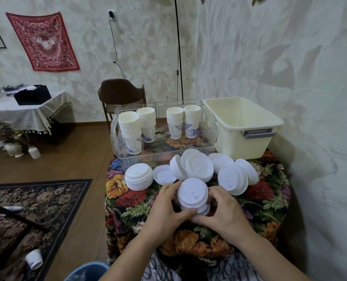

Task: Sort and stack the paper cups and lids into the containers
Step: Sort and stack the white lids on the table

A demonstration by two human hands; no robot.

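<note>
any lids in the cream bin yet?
No, the cream bin shows only bare inside walls; the lids lie on the tablecloth.

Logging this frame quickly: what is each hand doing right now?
Left hand: grips the stack of lids.
Right hand: grips the same stack.

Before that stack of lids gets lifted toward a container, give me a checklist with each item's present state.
1. Left hand grips the lid stack: ok.
2. Right hand grips it too: ok.
3. Stack aligned: not ok, lower lids jut out.
4. Cream bin has room: ok, no contents in view.
5. Clear bin holds only cup stacks: ok.
6. Loose lids out of the way: cannot tell.
</note>
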